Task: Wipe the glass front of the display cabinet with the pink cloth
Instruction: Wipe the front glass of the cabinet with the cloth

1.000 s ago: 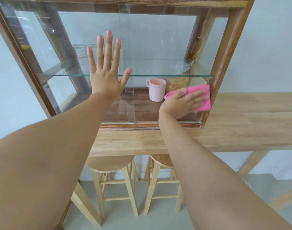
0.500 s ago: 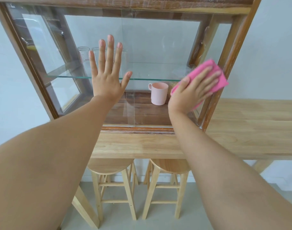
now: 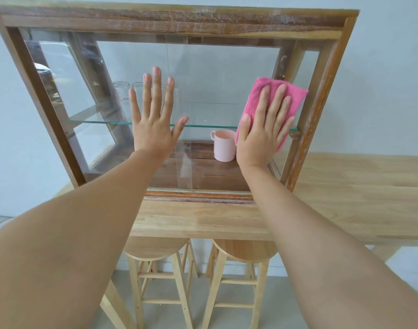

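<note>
A wooden display cabinet [image 3: 174,22] with a glass front [image 3: 215,79] stands on a pale wooden counter. My right hand [image 3: 262,131] lies flat with straight fingers on the folded pink cloth [image 3: 258,96], pressing it against the glass near the right frame post, at about shelf height. My left hand [image 3: 154,124] is spread flat against the glass left of centre, fingers pointing up, holding nothing.
Inside the cabinet a pink mug [image 3: 223,144] stands on the bottom board under a glass shelf [image 3: 96,122], with clear glasses [image 3: 122,91] on the shelf at the left. The counter [image 3: 345,198] runs off to the right. Two wooden stools [image 3: 155,250] stand below.
My right hand has slid the pink cloth upward along the right side of the glass, from the lower right corner to shelf height. My left hand has stayed flat on the glass.
</note>
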